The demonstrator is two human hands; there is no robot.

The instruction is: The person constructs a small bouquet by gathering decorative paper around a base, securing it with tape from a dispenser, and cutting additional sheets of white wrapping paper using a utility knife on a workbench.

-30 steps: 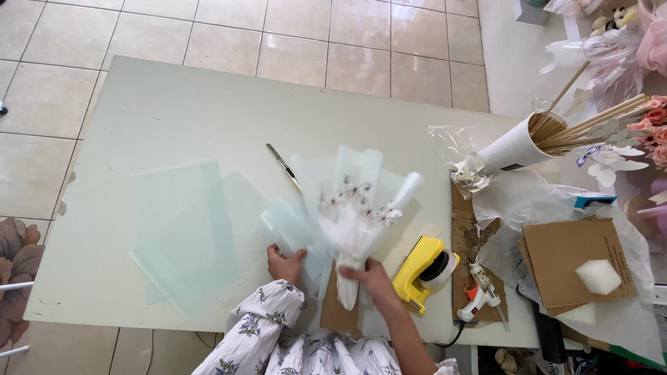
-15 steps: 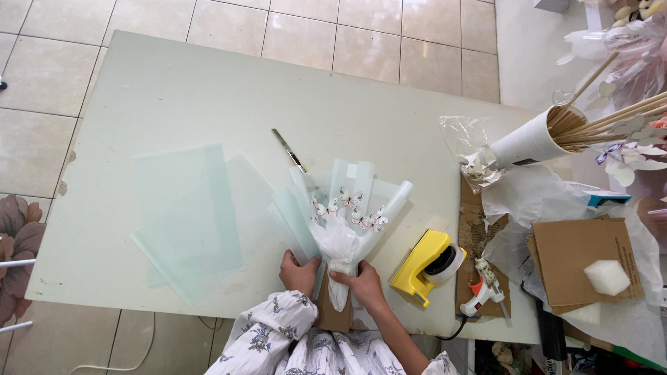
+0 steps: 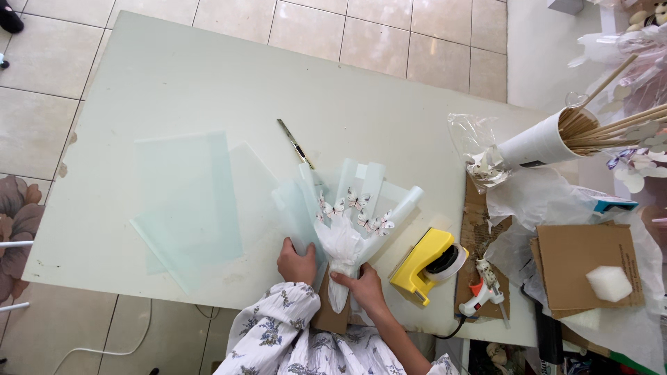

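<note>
Now | left hand (image 3: 297, 262) flat on pale green wrapping sheet (image 3: 300, 212) beside the bouquet | right hand (image 3: 363, 286) clamped on white bouquet stem (image 3: 342, 258), butterflies above the fingers | loose sheets (image 3: 187, 201) lie left of the hands | yellow tape dispenser (image 3: 425, 266) just right | glue gun (image 3: 483, 292) farther right

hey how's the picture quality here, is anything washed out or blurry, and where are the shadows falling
Head view: sharp overall, no motion blur on the left hand or right hand; bright daylight washes out the upper right corner and the pale sheets nearly blend into the white table; soft shadows fall to the lower right of the bouquet and yellow tape dispenser; table edges bow slightly from wide-angle distortion.
</note>
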